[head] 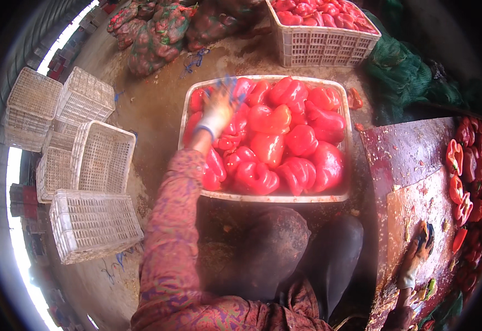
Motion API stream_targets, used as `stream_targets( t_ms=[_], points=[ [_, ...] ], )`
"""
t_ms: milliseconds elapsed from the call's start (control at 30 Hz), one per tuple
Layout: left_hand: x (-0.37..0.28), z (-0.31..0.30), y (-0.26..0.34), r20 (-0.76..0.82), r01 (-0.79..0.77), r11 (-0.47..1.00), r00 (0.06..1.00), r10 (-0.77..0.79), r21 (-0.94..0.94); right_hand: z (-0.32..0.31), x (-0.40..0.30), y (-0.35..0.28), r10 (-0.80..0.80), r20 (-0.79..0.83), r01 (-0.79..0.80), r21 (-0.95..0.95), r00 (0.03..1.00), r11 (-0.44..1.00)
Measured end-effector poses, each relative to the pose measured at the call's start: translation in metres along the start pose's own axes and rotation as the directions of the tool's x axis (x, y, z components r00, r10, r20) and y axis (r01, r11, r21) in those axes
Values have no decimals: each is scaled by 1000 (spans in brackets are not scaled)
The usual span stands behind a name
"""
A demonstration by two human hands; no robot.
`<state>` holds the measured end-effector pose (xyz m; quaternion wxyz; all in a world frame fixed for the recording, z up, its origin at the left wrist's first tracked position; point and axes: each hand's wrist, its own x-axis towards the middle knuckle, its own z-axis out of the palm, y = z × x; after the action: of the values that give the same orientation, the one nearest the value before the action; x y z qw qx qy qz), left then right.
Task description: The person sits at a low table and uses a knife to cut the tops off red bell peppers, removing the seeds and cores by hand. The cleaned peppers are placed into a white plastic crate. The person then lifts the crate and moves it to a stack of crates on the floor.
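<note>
Before me stands a plastic crate (pixel 274 198) filled with red bell peppers (pixel 268 149). My left hand (pixel 218 109), gloved and blurred by motion, is over the crate's upper left part among the peppers; whether it grips one is not clear. My right hand (pixel 417 250), also gloved, is at the right over a seed-strewn board (pixel 415 207). Something dark shows at its fingers, too small to name with certainty. Cut and whole red peppers (pixel 468 165) lie along the board's far right side.
Another crate (pixel 324 45) full of red peppers stands beyond. Net sacks of peppers (pixel 158 41) lie at the upper left. White plastic crates (pixel 100 165) are grouped at the left. Green netting (pixel 402 70) is heaped at the upper right. My knees (pixel 282 244) are close below the near crate.
</note>
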<state>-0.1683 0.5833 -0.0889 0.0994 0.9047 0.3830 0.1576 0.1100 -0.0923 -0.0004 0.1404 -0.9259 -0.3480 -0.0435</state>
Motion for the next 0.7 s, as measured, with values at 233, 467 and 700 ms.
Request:
stream_targets(
  t_ms=[233,467,700],
  points=[
    [-14,-44,-121,175,-49,940,978,114,-337,58,4,4,-101,-154,123,138,983,983],
    [-125,-64,-28,-25,-22,951,999,31,309,7,0,-21,-115,-79,113,-32,990,993],
    [-114,-55,-32,87,-114,939,992,90,325,3,1,-24,30,-160,-37,-39,987,999]
  ],
)
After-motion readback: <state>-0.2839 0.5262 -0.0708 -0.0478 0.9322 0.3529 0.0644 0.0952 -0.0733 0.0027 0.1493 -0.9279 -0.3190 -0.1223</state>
